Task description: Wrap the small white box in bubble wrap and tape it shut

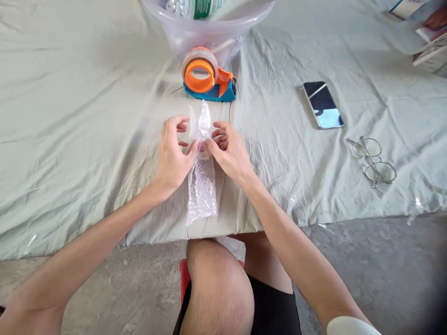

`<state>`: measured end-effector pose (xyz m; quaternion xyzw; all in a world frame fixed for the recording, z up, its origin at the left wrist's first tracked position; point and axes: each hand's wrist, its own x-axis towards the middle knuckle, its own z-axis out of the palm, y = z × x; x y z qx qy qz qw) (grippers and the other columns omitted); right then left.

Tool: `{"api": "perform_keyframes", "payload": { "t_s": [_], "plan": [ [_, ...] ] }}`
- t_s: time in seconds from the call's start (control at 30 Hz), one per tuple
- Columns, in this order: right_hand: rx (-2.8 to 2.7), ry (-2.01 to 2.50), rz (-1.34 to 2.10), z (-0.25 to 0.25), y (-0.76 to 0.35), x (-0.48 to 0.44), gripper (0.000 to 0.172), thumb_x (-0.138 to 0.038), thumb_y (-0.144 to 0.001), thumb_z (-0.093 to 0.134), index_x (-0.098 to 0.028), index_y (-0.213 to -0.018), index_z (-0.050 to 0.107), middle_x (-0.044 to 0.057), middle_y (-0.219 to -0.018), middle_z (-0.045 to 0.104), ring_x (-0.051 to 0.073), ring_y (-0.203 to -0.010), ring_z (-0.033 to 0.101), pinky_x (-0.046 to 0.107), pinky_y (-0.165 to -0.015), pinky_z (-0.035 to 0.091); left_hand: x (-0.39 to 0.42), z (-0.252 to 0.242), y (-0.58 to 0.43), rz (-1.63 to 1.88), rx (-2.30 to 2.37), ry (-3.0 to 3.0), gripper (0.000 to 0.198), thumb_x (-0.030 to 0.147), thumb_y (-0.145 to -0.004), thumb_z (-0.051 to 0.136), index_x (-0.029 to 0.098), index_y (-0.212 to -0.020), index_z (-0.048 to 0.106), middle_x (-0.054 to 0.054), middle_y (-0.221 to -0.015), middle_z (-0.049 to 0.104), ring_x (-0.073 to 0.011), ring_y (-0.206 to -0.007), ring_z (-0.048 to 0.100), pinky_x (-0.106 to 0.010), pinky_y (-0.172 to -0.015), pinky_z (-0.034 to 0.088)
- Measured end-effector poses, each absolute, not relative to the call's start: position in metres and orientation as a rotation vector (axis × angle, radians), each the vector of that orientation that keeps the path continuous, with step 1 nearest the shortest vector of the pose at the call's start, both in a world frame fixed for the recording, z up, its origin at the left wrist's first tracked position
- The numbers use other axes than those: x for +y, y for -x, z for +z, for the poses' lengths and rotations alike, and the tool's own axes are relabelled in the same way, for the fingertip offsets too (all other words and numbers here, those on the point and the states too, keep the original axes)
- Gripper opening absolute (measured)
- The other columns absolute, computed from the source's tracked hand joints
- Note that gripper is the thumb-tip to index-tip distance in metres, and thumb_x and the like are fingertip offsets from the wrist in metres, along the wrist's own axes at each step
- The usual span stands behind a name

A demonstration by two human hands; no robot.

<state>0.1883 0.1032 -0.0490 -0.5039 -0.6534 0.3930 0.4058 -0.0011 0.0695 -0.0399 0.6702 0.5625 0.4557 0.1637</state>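
A narrow strip of clear bubble wrap lies lengthwise on the cloth in front of me, its far end standing up in crumpled points. Something small and pale seems to be inside it between my hands, but I cannot make out what. From the left, my left hand has its thumb pressed on the wrap, with the other fingers curled beside it. My right hand mirrors it from the right, thumb tip on the wrap near the other thumb. Just beyond stands an orange and blue tape dispenser carrying a roll of tape.
Behind the dispenser is a translucent plastic basin with a green-labelled bottle in it. To the right lie a smartphone and eyeglasses. Boxes sit at the far right. The cloth-covered table ends just before my knees.
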Motion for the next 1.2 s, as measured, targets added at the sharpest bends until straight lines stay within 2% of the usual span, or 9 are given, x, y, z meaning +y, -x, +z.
{"api": "perform_keyframes", "payload": {
  "t_s": [0.13, 0.33, 0.47, 0.6, 0.77, 0.83, 0.93, 1.07, 1.2],
  "plan": [
    [-1.774, 1.269, 0.886, -0.048, -0.188, 0.098, 0.048, -0.045, -0.107, 0.064, -0.024, -0.15, 0.058, 0.01, -0.131, 0.081, 0.026, -0.103, 0.074, 0.05, -0.107, 0.066, 0.074, -0.054, 0.009, 1.091, 1.858, -1.862, 0.081, 0.058, -0.103, 0.085, 0.026, -0.167, 0.047, -0.021, -0.178, 0.057, -0.0433, -0.171, 0.05, -0.069, -0.14, 0.043],
    [-1.798, 1.255, 0.827, -0.052, -0.192, 0.096, 0.056, -0.052, -0.108, 0.067, -0.025, -0.157, 0.057, 0.014, -0.14, 0.082, 0.036, -0.131, 0.075, 0.067, -0.126, 0.052, 0.08, -0.05, 0.013, 0.793, 1.852, -1.889, 0.06, 0.071, -0.112, 0.07, 0.025, -0.15, 0.075, -0.016, -0.188, 0.052, -0.0445, -0.185, 0.03, -0.071, -0.151, 0.02],
    [-1.701, 1.098, 1.029, -0.057, -0.193, 0.097, 0.063, -0.061, -0.111, 0.067, -0.026, -0.162, 0.055, 0.01, -0.13, 0.082, 0.031, -0.121, 0.08, 0.056, -0.114, 0.063, 0.08, -0.048, 0.015, 0.974, 1.66, -1.912, 0.038, 0.061, -0.113, 0.073, 0.029, -0.132, 0.081, -0.011, -0.166, 0.074, -0.0414, -0.173, 0.053, -0.072, -0.146, 0.032],
    [-1.654, 0.965, 1.022, -0.061, -0.189, 0.099, 0.058, -0.051, -0.112, 0.068, -0.029, -0.163, 0.056, 0.007, -0.131, 0.081, 0.026, -0.111, 0.081, 0.047, -0.101, 0.068, 0.08, -0.051, 0.016, 1.193, 1.417, -1.925, 0.028, 0.054, -0.114, 0.076, 0.029, -0.125, 0.073, -0.006, -0.127, 0.086, -0.0297, -0.125, 0.083, -0.052, -0.119, 0.063],
    [-1.744, 0.862, 0.655, -0.061, -0.185, 0.099, 0.022, -0.02, -0.105, 0.065, -0.027, -0.124, 0.073, 0.004, -0.118, 0.081, 0.024, -0.111, 0.077, 0.046, -0.102, 0.064, 0.079, -0.055, 0.012, 1.494, 1.323, -2.059, 0.043, 0.048, -0.112, 0.084, 0.029, -0.144, 0.062, -0.004, -0.125, 0.082, -0.0233, -0.112, 0.082, -0.039, -0.096, 0.066],
    [-1.756, 0.85, 0.512, -0.06, -0.185, 0.097, 0.02, -0.015, -0.104, 0.067, -0.027, -0.116, 0.076, 0.004, -0.115, 0.077, 0.024, -0.111, 0.075, 0.048, -0.105, 0.061, 0.077, -0.055, 0.01, 1.538, 1.321, -2.17, 0.039, 0.043, -0.115, 0.082, 0.03, -0.147, 0.062, -0.003, -0.121, 0.082, -0.0223, -0.108, 0.081, -0.04, -0.096, 0.065],
    [-1.771, 0.825, 0.426, -0.059, -0.187, 0.095, 0.029, -0.008, -0.099, 0.068, -0.027, -0.116, 0.08, 0.004, -0.115, 0.07, 0.021, -0.105, 0.071, 0.041, -0.094, 0.062, 0.076, -0.054, 0.011, 1.597, 1.263, -2.408, 0.006, 0.03, -0.118, 0.077, 0.029, -0.12, 0.072, -0.002, -0.115, 0.081, -0.0209, -0.103, 0.079, -0.039, -0.094, 0.064],
    [-1.81, 0.681, 0.472, -0.057, -0.191, 0.093, 0.035, 0.0, -0.095, 0.062, -0.026, -0.116, 0.071, 0.001, -0.11, 0.07, 0.015, -0.09, 0.068, 0.031, -0.076, 0.06, 0.076, -0.049, 0.019, 1.6, 1.129, -2.619, 0.015, 0.019, -0.117, 0.076, 0.026, -0.105, 0.071, -0.003, -0.112, 0.08, -0.019, -0.096, 0.075, -0.034, -0.081, 0.063],
    [-1.844, 0.688, 0.537, -0.05, -0.198, 0.094, 0.024, -0.003, -0.099, 0.063, -0.026, -0.105, 0.064, -0.001, -0.104, 0.071, 0.015, -0.085, 0.067, 0.032, -0.08, 0.062, 0.075, -0.039, 0.036, 1.34, 0.963, -2.789, 0.011, 0.016, -0.118, 0.074, 0.026, -0.118, 0.075, -0.004, -0.115, 0.081, -0.0216, -0.099, 0.077, -0.036, -0.085, 0.068]
  ]
}}
